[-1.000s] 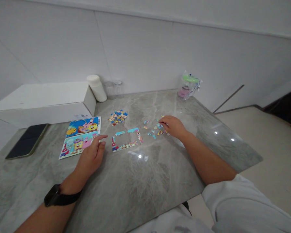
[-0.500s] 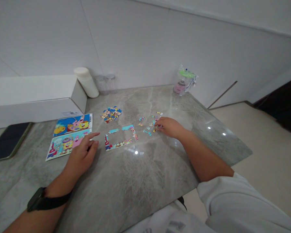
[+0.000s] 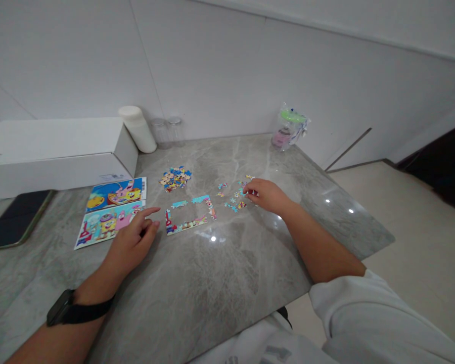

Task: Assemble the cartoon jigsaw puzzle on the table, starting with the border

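My left hand (image 3: 134, 240) rests low over the table beside the picture sheet, its index finger and thumb apart and nothing held. To its right lies a partly joined jigsaw border (image 3: 187, 224) with a gap in its top edge and an open middle. At a scatter of loose puzzle pieces (image 3: 233, 200) is my right hand (image 3: 267, 195). Its fingers are bent and pinched at a small light-blue puzzle piece (image 3: 244, 192), partly hidden by the fingertips. The cartoon picture sheet (image 3: 116, 199) lies flat, its lower right corner under my left hand.
A heap of puzzle pieces (image 3: 175, 178) lies behind the border. Along the wall stand a white box (image 3: 53, 164), a white bottle (image 3: 138, 130), two clear glasses (image 3: 174, 132) and a bagged cup with a green lid (image 3: 286, 129). A dark phone (image 3: 15, 220) lies at far left.
My right hand has lifted slightly away from a yellow piece, which now shows in full, to the pieces just behind it. My left hand has barely shifted to the right.
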`<state>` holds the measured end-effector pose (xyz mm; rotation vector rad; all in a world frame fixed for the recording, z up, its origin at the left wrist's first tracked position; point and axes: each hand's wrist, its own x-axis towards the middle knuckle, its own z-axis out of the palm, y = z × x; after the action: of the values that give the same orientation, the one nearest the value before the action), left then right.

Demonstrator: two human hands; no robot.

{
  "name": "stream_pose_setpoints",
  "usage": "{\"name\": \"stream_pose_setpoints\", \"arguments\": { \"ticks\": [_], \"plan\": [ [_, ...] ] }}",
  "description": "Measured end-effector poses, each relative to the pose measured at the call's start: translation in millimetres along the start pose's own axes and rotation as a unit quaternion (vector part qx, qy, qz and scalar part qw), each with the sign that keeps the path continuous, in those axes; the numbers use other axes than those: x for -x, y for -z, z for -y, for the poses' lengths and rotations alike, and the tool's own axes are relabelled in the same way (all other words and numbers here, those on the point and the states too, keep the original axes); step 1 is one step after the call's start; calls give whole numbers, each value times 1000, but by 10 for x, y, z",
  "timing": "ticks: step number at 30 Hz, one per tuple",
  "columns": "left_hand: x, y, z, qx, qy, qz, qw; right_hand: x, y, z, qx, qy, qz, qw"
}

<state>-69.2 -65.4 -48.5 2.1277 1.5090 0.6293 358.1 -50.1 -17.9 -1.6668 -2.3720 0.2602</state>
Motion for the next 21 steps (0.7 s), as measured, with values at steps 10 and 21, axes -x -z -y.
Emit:
{"name": "stream_pose_setpoints", "arguments": {
  "ticks": [10,21],
  "plan": [
    [-17,-11,1,-6,-11,6,1000,-38,-173,202,9,81,76,994],
    [-2,-6,19,-32,-19,5,999,104,343,-203,44,-74,-32,996]
  ]
}}
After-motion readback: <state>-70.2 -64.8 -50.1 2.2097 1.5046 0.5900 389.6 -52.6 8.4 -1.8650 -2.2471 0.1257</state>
